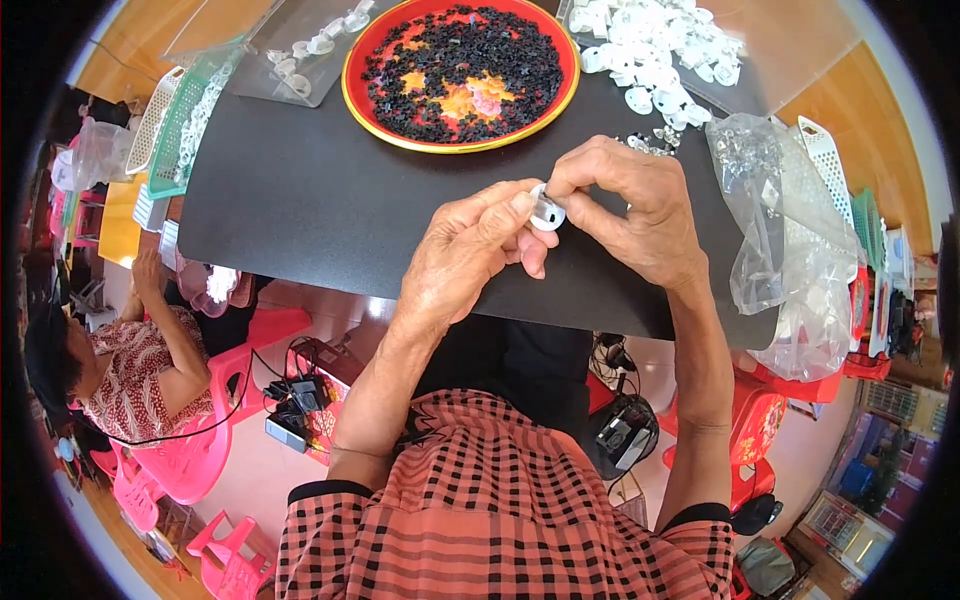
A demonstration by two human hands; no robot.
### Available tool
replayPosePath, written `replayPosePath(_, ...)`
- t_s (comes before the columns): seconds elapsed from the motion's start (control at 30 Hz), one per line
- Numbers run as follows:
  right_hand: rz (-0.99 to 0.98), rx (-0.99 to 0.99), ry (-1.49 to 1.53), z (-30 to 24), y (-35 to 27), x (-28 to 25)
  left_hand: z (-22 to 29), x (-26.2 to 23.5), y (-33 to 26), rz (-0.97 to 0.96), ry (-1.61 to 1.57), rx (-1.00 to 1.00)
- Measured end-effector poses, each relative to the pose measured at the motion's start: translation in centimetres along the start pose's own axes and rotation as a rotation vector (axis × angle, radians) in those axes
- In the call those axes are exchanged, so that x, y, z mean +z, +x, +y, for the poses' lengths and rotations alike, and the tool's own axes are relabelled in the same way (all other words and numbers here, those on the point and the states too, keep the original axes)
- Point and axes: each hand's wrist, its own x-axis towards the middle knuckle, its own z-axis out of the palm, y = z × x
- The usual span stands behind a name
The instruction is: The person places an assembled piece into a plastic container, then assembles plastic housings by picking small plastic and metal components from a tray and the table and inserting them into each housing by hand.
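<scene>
Bright, even daylight falls on my work; the black mat point(330, 200) shows a soft sheen toward ten o'clock. The clear plastic bag point(790, 230) at three o'clock glints. Fisheye bending curves every edge, and a black vignette rings the frame.

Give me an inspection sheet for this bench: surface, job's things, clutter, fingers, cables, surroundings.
Surface: black mat on a wooden table.
Job's things: small white round part pinched between left hand and right hand; red tray of small black pieces; pile of white parts.
Clutter: clear plastic bags, green basket.
Fingers: both hands' fingertips closed on the part.
Cables: black leads and a device below the table edge.
Surroundings: another person seated at left, pink plastic stools.
</scene>
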Motion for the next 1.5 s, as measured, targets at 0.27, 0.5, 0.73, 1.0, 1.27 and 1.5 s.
replayPosePath(0.27, -0.002, -0.033, -0.079, -0.25, -0.02, 0.16, -0.27, 0.13, 0.09, 0.016, 0.083, 0.044)
replayPosePath(0.5, 0.036, 0.032, -0.001, -0.51, -0.02, 0.35, -0.17, -0.34, 0.06, -0.020, -0.063, 0.018)
replayPosePath(0.73, 0.060, -0.007, -0.012, -0.32, -0.01, 0.60, -0.10, 0.05, 0.05, -0.006, -0.021, 0.024)
replayPosePath(1.0, 0.053, -0.006, -0.014, -0.37, -0.05, 0.59, -0.25, 0.07, 0.10, 0.000, 0.064, 0.060)
replayPosePath(1.27, 0.039, 0.002, -0.051, -0.70, 0.01, 0.61, -0.28, -0.11, 0.17, -0.018, -0.016, 0.037)
replayPosePath(1.5, 0.042, -0.002, -0.057, -0.46, -0.06, 0.73, -0.17, 0.26, 0.12, 0.003, 0.044, 0.023)
